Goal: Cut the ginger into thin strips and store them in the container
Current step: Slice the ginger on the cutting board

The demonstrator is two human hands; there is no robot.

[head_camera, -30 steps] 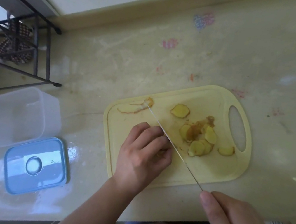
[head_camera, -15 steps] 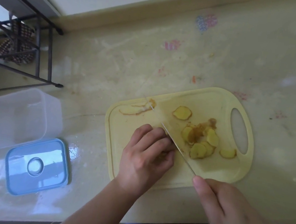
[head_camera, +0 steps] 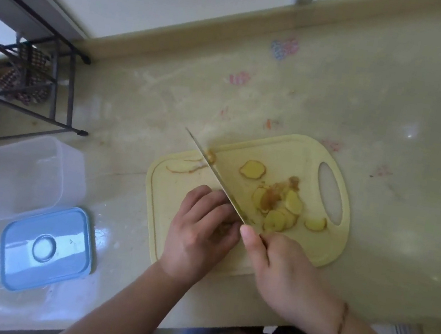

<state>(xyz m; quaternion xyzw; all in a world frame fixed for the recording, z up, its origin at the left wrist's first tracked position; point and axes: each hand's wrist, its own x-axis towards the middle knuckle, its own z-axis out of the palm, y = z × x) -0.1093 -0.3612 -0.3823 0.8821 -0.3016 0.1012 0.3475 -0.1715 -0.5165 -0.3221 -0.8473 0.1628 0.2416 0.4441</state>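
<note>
Left hand: the left hand [head_camera: 200, 233] lies palm down on the pale yellow plastic cutting board [head_camera: 296, 155], fingers curled over a ginger piece that is mostly hidden beneath them.
Right hand: the right hand [head_camera: 287, 278] is closed around the handle of the thin-bladed kitchen knife [head_camera: 214, 173], forefinger stretched toward the blade; the handle itself is covered.
Knife: the blade runs from just beside the left fingers out to the far left, its tip past the board's far edge.
Ginger: the yellow round ginger slices [head_camera: 279, 205] lie on the board right of the blade; thin peel strips lie at the far-left corner.
Container: the clear rectangular plastic container [head_camera: 21, 178] stands open, well left of the board; its blue lid [head_camera: 46, 249] lies just nearer.
Surface: the cream glossy countertop [head_camera: 396, 108] meets a pale wall; a black metal rack [head_camera: 25, 78] stands at far left.
Change: compared with one second ago, the right hand is closer to the left hand and the blade tip reaches farther away.
</note>
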